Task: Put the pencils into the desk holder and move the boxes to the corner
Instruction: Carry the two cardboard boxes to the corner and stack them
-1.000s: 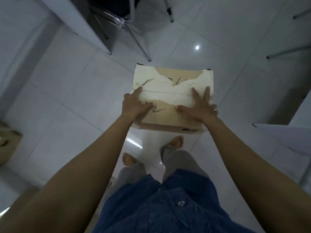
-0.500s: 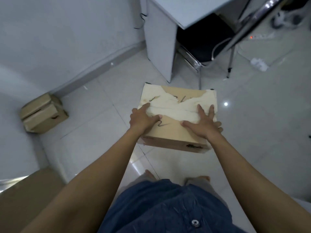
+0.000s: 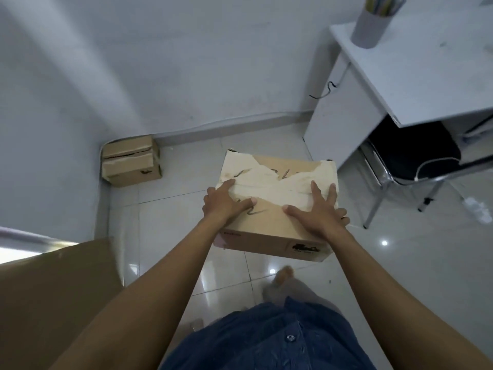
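Gripping box [image 3: 269, 228], both hands; fingers hidden under sides, pencils cropped.

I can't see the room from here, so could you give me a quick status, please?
Left hand and right hand grip carried box. Another box sits in corner. Floor path between looks clear.

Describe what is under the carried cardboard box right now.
Below the cardboard box, held by the left hand and right hand, is glossy tiled floor and a bare foot. The box's underside and the fingers beneath it are hidden.
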